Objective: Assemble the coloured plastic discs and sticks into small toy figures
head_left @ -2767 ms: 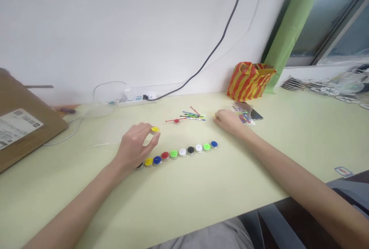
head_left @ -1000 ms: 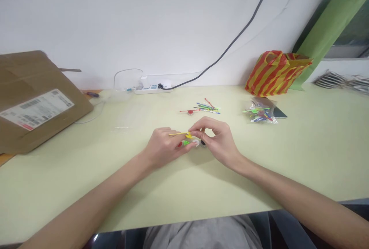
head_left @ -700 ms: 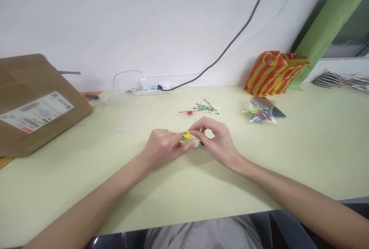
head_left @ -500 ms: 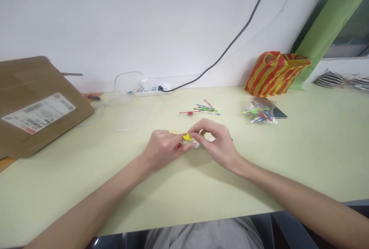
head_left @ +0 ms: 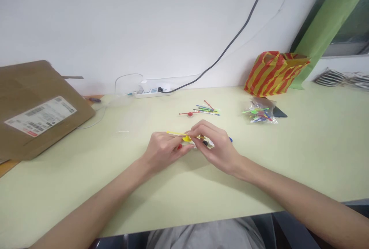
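Yellow plastic disc [head_left: 186, 138] is on a thin yellow stick [head_left: 174, 133], held between both hands, over a row of small round caps. Stick runs roughly level, its free end poking out left past the left hand.

Grip status: left hand [head_left: 163, 151] closed, fingers wrapped on the stick just left of the disc. Right hand [head_left: 217, 145] also closed, thumb and index pinching at the disc's right side (fingers overlap here, so exact contact points are hard to tell).

Caps sit under and beside the hands, mostly hidden: red cap [head_left: 179, 146], black cap [head_left: 205, 143] and blue cap [head_left: 230, 139] show.

Farther back on the pale green surface [head_left: 86, 191]: loose colored sticks [head_left: 206, 110], plus a red stick with a red disc [head_left: 189, 114] just left of them. To the right, a clear plastic bag of sticks [head_left: 259, 115] lies against a dark phone [head_left: 280, 113], with a red-and-yellow striped bag [head_left: 273, 74] behind. Left side: cardboard mailer with a white label [head_left: 37, 114] leaning near a white power strip [head_left: 151, 93].
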A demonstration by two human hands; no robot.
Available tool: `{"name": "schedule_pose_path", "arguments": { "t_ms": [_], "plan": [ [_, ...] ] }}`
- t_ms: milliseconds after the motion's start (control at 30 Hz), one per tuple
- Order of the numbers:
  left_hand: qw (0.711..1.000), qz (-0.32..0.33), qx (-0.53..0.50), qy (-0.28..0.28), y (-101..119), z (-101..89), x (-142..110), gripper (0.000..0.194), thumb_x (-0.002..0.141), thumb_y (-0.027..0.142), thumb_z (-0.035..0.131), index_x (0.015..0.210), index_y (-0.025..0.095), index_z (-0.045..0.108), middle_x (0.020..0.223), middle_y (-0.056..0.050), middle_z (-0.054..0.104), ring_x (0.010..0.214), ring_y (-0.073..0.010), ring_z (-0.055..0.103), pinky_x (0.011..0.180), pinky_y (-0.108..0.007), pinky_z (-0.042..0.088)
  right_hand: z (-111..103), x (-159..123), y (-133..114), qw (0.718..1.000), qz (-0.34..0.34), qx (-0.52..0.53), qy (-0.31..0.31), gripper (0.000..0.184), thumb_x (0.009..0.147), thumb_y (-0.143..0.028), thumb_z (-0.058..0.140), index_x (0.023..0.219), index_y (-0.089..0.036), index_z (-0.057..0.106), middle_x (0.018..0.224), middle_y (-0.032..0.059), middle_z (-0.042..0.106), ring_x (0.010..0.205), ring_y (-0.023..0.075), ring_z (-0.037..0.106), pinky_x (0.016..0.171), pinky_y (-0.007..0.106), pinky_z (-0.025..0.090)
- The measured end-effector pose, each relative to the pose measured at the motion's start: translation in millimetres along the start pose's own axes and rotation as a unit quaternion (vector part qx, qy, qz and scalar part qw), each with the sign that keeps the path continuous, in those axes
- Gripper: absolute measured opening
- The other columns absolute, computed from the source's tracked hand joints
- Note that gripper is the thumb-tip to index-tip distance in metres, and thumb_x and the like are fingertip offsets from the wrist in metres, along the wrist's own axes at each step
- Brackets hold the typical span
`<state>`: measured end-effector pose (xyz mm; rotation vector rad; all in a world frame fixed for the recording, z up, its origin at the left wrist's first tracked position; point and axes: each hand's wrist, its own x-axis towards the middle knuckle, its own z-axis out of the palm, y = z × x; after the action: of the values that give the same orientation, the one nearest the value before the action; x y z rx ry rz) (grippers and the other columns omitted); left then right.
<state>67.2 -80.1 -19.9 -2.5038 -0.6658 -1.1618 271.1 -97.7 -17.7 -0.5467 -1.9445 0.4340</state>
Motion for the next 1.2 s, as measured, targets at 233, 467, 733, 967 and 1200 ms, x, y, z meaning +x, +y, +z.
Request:
{"name": "schedule_pose_path", "arguments": {
  "t_ms": [233,467,733,967,1200],
  "plan": [
    [1.0,0.004,-0.001,0.0,-0.9,0.9,-1.7,0.044,0.103,0.034,0.055,0.062,0.019,0.051,0.044,0.006,0.049,0.038,-0.0072,0.041,0.044,-0.023,0.031,1.0,-1.3,0.3,1.0,-0.011,-0.021,0.002,0.017,0.1,-0.01,0.049,0.1,-0.022,0.06,0.099,0.0087,0.065,0.091,0.02,0.063,0.074,0.033,0.052],
    [1.0,0.003,0.005,-0.004,-0.8,0.9,-2.3,0.047,0.106,0.036,0.05,0.061,0.019,0.048,0.044,0.006,0.048,0.038,-0.007,0.04,0.045,-0.023,0.032,-0.6,-1.8,1.6,1.0,-0.022,-0.018,-0.005,0.018,0.097,-0.007,0.05,0.102,-0.022,0.059,0.102,0.0092,0.065,0.094,0.02,0.064,0.077,0.034,0.054],
    [1.0,-0.004,-0.006,0.016,-0.9,0.3,-3.1,0.05,0.105,0.037,0.052,0.06,0.019,0.043,0.044,0.007,0.047,0.038,-0.0063,0.039,0.043,-0.024,0.026,-4.4,-0.6,0.1,0.996,-0.054,-0.032,-0.056,0.035,0.087,-0.007,0.058,0.119,-0.023,0.054,0.115,0.0121,0.062,0.108,0.0248,0.062,0.089,0.041,0.057],
    [1.0,-0.004,-0.015,0.003,-2.2,2.5,-4.9,0.046,0.105,0.035,0.051,0.063,0.019,0.045,0.045,0.007,0.046,0.039,-0.0073,0.039,0.046,-0.024,0.031,0.3,-4.9,5.5,0.995,-0.056,-0.073,-0.04,0.029,0.091,-0.006,0.058,0.116,-0.02,0.054,0.112,0.0126,0.063,0.104,0.0231,0.064,0.084,0.037,0.057],
    [1.0,0.001,-0.011,0.003,-2.7,4.1,-4.4,0.051,0.105,0.036,0.051,0.059,0.018,0.042,0.044,0.007,0.045,0.038,-0.0065,0.038,0.046,-0.022,0.029,1.3,-4.6,8.0,0.993,-0.069,-0.094,-0.028,0.025,0.094,-0.007,0.058,0.115,-0.019,0.057,0.107,0.0113,0.063,0.099,0.0217,0.064,0.08,0.034,0.056]
  ]
}}
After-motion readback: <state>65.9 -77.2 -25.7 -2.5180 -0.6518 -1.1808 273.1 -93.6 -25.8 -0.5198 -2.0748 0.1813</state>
